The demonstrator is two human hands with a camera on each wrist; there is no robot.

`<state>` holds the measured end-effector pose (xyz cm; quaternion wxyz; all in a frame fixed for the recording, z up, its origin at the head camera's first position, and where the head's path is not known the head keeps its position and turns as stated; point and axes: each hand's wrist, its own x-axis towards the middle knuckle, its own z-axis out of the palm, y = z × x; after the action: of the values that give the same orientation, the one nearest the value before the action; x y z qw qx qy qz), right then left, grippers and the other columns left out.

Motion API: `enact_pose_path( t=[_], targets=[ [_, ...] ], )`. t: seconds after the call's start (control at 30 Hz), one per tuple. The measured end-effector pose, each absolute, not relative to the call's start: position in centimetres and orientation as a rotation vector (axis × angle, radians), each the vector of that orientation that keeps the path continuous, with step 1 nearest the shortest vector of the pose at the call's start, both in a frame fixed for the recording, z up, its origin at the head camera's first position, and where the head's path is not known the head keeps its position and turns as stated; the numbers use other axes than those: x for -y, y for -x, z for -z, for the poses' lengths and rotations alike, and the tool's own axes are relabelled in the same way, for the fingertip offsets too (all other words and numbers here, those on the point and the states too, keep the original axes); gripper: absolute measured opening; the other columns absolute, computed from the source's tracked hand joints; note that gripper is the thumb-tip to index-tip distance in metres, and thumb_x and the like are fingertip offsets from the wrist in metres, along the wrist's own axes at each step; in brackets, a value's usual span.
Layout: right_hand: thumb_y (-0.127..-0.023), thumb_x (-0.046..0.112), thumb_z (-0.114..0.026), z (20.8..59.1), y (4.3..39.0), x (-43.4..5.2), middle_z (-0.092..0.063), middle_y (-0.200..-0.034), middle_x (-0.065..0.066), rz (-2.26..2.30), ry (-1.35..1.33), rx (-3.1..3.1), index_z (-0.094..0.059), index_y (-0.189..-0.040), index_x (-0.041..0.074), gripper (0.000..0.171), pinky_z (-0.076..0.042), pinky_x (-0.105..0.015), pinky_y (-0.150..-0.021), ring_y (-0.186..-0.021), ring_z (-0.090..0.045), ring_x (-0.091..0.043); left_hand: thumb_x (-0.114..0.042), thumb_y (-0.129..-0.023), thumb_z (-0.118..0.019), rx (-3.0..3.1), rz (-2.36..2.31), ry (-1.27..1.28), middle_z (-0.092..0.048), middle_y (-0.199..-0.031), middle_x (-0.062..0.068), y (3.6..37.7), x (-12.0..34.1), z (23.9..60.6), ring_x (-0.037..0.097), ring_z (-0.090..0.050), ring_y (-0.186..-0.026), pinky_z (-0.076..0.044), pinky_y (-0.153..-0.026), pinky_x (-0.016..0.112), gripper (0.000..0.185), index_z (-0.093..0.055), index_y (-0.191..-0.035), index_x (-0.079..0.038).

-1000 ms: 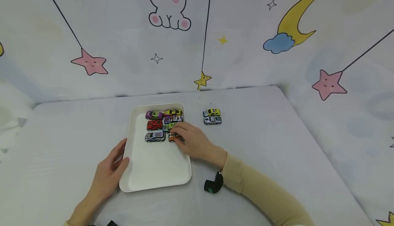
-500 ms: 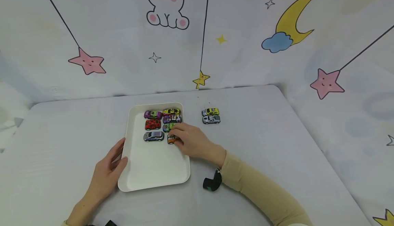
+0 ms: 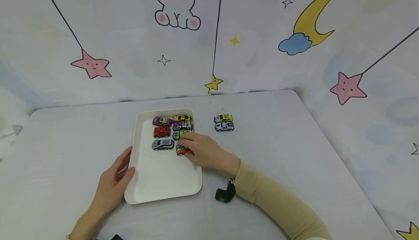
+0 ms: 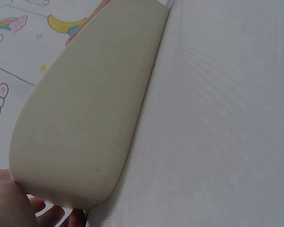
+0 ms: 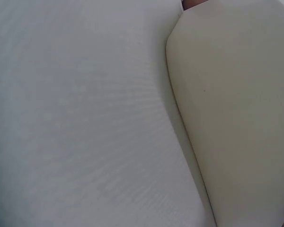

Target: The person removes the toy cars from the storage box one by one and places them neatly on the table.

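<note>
A white tray (image 3: 140, 196) lies on the table with several toy cars in two rows at its far end. My right hand (image 3: 200, 152) reaches in from the right, its fingers curled over an orange car (image 3: 181, 150) at the near end of the right row. My left hand (image 3: 114, 182) grips the tray's left rim near the front corner. In the left wrist view the tray's outer wall (image 4: 85, 118) fills the frame, with my fingertips (image 4: 52, 215) below it. The right wrist view shows only the tray's wall (image 5: 236, 118) and the tablecloth.
Two more cars, a yellow-green one (image 3: 223, 118) and a silver one (image 3: 224, 126), stand on the table to the right of the tray. A black strap piece (image 3: 224, 194) hangs by my right wrist. Printed fabric walls close in behind and to the right.
My right hand has drawn the orange car slightly nearer to me and a little left inside the tray. My left hand and the tray have stayed put.
</note>
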<state>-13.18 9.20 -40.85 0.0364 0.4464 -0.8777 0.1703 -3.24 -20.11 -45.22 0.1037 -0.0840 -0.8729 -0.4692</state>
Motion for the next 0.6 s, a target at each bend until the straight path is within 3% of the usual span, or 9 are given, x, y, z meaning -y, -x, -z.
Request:
enact_pose_path(
  t=[0.6],
  targets=[
    [-0.091,0.009,-0.07,41.2,13.19,-9.18,-0.066,-0.122,-0.004,-0.602,-1.375,2.682,-0.068,-0.123,0.011,0.031,-0.054,-0.03,-0.098,-0.115,-0.063,-0.018,-0.005,-0.099,-0.057,2.577,1.384,0.248,-0.051,-0.146,0.022,3.23,20.05,45.15,-0.018,-0.045,-0.121,-0.043,-0.088,0.0,0.059,-0.039,-0.154,-0.014]
  ],
)
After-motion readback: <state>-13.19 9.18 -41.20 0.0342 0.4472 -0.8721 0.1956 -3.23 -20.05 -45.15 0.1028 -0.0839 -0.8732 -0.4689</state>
